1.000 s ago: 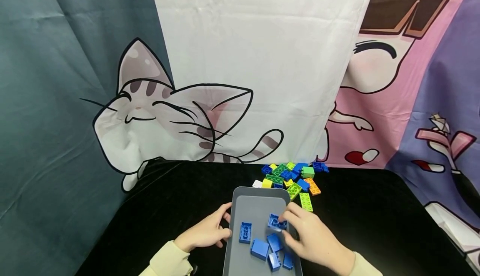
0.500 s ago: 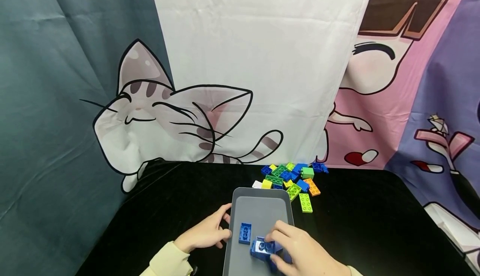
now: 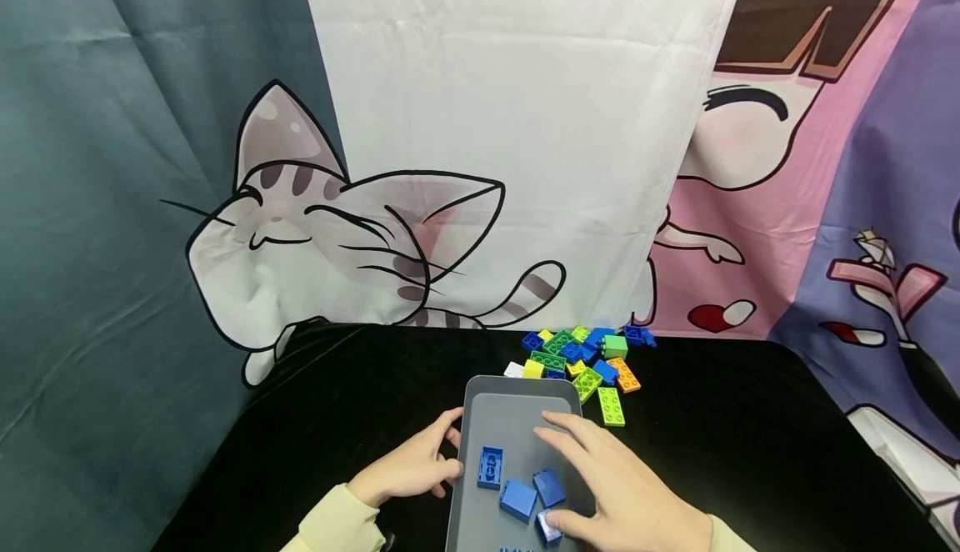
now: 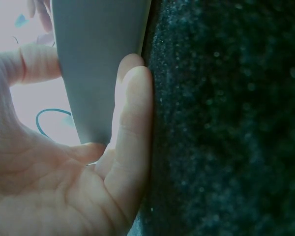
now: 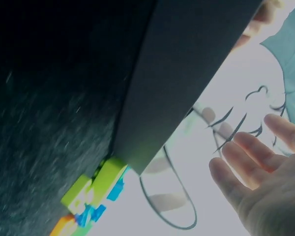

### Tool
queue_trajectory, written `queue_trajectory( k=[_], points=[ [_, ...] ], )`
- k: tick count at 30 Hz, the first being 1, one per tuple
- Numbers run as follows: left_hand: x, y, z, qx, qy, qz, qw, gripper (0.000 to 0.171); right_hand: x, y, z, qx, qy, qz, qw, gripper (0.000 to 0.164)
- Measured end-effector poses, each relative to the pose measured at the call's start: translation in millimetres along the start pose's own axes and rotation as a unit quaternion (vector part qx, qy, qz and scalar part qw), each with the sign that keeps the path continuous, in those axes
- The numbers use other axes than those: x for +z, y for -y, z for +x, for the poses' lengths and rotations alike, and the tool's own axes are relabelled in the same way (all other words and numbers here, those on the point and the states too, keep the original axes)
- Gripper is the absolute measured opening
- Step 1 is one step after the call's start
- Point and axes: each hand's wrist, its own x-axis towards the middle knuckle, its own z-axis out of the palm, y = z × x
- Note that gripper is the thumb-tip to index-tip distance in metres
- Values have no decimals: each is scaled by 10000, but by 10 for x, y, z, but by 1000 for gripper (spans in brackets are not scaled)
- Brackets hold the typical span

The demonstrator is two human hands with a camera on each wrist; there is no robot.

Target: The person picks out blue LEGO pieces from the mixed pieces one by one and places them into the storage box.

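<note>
In the head view, my left hand rests its fingertips against the outer left side of a grey tray. The left wrist view has the thumb at the rim of the tray and straight fingers along its wall, low by the black cloth. My right hand hovers over the tray's right side, fingers spread and holding nothing. Inside lie several blue toy bricks: one hollow side up, a larger brick and another brick. The thumb overlaps a small brick in the head view.
Beyond the tray lies a loose pile of toy bricks, with a green brick, an orange brick and a lime brick. Black cloth covers the table. A printed curtain hangs behind.
My right hand carried a blue brick toward the near end of the tray and let it go. Its fingers have since spread and moved back up. My left hand has stayed put.
</note>
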Motion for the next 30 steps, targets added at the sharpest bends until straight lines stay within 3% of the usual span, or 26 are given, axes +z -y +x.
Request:
queue_trajectory(
  k=[5, 9, 21, 30],
  points=[
    [-1, 5, -3, -2, -5, 9, 10000, 85, -30, -197, 46, -119, -652, -329, 9973, 82],
    [1, -2, 0, 4, -8, 14, 10000, 85, -81, -349, 78, 133, -994, -475, 9938, 81],
    [-11, -1, -9, -5, -6, 67, 10000, 84, -140, -886, 186, 230, -1474, -656, 9866, 77],
    [-11, 12, 1, -29, 19, 26, 10000, 85, -88, -1250, 220, 669, -1390, -638, 9860, 72]
  ],
)
